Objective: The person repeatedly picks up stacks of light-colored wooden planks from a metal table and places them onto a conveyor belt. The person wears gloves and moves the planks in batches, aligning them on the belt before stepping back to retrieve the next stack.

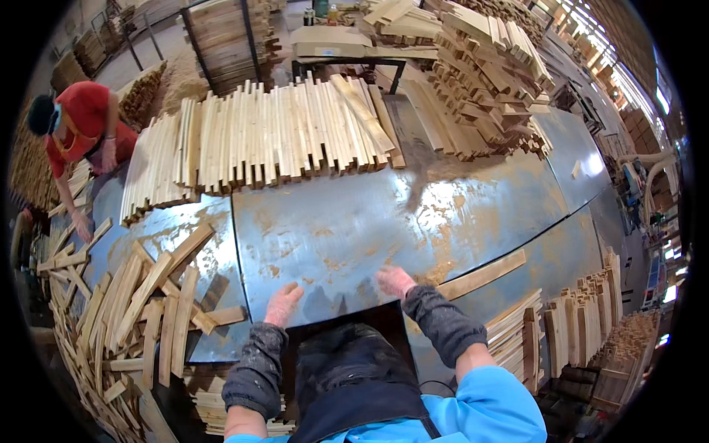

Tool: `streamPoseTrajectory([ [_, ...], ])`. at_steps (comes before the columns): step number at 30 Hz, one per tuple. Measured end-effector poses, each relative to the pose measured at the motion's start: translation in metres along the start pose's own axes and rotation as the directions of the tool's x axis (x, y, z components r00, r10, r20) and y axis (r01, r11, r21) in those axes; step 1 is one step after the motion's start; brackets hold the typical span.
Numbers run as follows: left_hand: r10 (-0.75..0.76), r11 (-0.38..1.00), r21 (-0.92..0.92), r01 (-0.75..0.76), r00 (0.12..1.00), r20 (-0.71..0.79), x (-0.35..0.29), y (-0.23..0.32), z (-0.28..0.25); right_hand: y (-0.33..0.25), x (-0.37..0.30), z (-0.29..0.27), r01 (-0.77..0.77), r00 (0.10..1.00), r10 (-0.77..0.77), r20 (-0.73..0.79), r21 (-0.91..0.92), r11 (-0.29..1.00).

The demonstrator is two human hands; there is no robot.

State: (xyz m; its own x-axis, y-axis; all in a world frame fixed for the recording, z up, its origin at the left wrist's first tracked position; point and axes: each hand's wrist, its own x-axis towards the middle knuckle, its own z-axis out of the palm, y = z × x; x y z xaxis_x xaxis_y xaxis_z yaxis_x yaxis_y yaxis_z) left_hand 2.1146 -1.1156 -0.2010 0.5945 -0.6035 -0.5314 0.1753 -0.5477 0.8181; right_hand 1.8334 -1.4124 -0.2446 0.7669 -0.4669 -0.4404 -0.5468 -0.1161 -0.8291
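Note:
My left hand (283, 303), in a pink glove, lies flat on the near edge of the grey metal table (347, 221) with nothing in it. My right hand (395, 281), also gloved, rests palm down on the same sheet a little farther in, empty too. A long wooden strip (481, 275) lies on the table just right of my right hand, not touched. Beyond both hands a row of pale wooden slats (258, 140) stands side by side across the far part of the table.
Loose slats (151, 303) lie scattered at my left and spill off the table edge. A tall jumbled stack of wood pieces (491, 81) sits at the far right. Stacked slats (583, 325) stand at my right. A person in a red shirt (81, 133) bends over wood at the far left.

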Motion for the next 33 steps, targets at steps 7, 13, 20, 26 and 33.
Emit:
streamPoseTrajectory([
  [7,-0.064,0.976,0.212,0.054,0.997,0.038,0.149,0.125,0.024,-0.043,0.190,-0.144,-0.263,0.876,0.180,-0.447,-0.130,0.956],
  [13,-0.077,0.995,-0.079,0.062,0.975,-0.209,0.273,0.179,0.068,-0.067,0.305,-0.240,-0.340,0.768,0.199,-0.609,-0.123,0.932],
  [20,-0.112,0.971,-0.241,-0.015,0.856,-0.505,0.348,0.175,0.076,-0.070,0.378,-0.258,-0.348,0.727,0.189,-0.660,-0.117,0.930],
  [26,-0.078,0.991,0.030,0.133,0.734,-0.675,0.369,0.155,0.072,-0.070,0.402,-0.265,-0.108,0.679,0.364,-0.638,0.403,0.909],
  [33,-0.263,0.960,-0.051,0.276,0.822,-0.505,0.350,0.183,0.094,-0.084,0.410,-0.305,-0.304,0.786,0.177,-0.592,-0.121,0.945],
])
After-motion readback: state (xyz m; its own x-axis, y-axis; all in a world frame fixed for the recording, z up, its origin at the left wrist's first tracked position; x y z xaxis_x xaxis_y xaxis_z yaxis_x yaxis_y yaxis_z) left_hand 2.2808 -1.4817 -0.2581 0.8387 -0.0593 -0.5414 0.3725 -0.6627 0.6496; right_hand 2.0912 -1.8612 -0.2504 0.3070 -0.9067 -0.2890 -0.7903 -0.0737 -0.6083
